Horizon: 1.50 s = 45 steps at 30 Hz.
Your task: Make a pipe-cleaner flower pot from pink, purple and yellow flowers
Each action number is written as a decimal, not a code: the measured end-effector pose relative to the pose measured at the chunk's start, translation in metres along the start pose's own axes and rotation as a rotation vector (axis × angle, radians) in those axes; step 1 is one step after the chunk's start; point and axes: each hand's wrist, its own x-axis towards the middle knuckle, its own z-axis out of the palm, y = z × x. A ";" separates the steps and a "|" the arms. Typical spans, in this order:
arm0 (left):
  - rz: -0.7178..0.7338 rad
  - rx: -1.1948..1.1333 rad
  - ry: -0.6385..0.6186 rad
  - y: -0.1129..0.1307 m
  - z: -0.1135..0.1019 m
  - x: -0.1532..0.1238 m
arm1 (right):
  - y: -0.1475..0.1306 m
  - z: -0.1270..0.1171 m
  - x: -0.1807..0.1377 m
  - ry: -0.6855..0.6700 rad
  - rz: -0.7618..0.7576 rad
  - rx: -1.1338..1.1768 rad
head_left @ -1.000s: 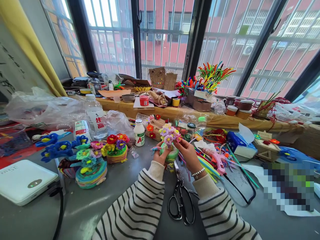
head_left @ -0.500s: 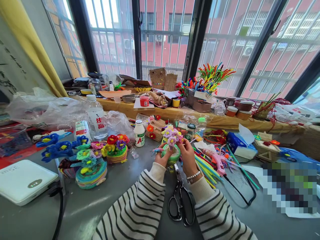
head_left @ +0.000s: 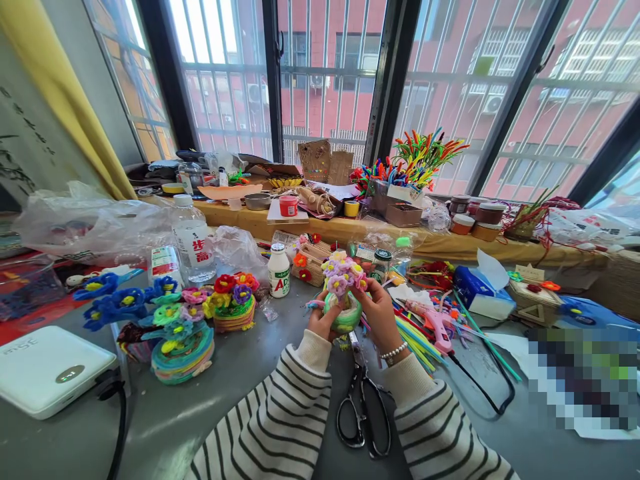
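A small green coiled pipe-cleaner basket (head_left: 343,312) topped with pastel flowers (head_left: 341,271) is held up over the grey table, just above the scissors. My left hand (head_left: 321,318) is closed round the basket's left side. My right hand (head_left: 379,312) grips its right side, with the fingertips up at the flowers. Both wrists wear striped sleeves, and a pearl bracelet (head_left: 395,350) circles the right one.
Black scissors (head_left: 363,411) lie just below my hands. Finished flower baskets (head_left: 183,333) sit to the left beside a white device (head_left: 47,370) with a cable. A pink glue gun (head_left: 433,318), loose pipe cleaners (head_left: 417,337) and a tissue pack (head_left: 483,290) lie to the right. A water bottle (head_left: 191,237) and a small white bottle (head_left: 279,270) stand behind.
The hands and the basket shifted only slightly; my right fingers moved about among the flowers. The view tilted a little.
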 end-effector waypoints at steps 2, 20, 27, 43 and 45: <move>0.012 -0.008 0.002 0.001 0.000 -0.001 | 0.001 -0.002 0.001 -0.010 -0.018 -0.001; 0.140 0.096 0.039 -0.001 -0.001 -0.002 | -0.001 -0.008 0.000 -0.234 0.002 -0.120; -0.193 -0.153 -0.103 0.013 0.004 -0.006 | 0.013 -0.017 0.006 -0.205 0.047 -0.219; -0.310 -0.235 -0.116 0.018 0.006 -0.005 | -0.002 -0.002 -0.002 -0.264 -0.067 -0.238; -0.288 -0.255 -0.100 0.019 0.006 -0.005 | 0.000 -0.002 -0.002 -0.232 -0.030 -0.195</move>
